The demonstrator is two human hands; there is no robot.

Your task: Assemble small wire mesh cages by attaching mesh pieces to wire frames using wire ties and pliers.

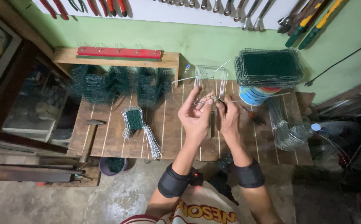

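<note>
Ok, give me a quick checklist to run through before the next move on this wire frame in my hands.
1. Both hands on the wire frame: ok; left hand and right hand meet at it.
2. Frame raised above the wooden table: ok.
3. Exact wire pinched by the fingers: cannot tell.
4. Green mesh stack within reach: ok, rear right.
5. Hammer away from the hands: ok, left edge.
6. Screwdriver nearby: ok, beside the right hand.
</note>
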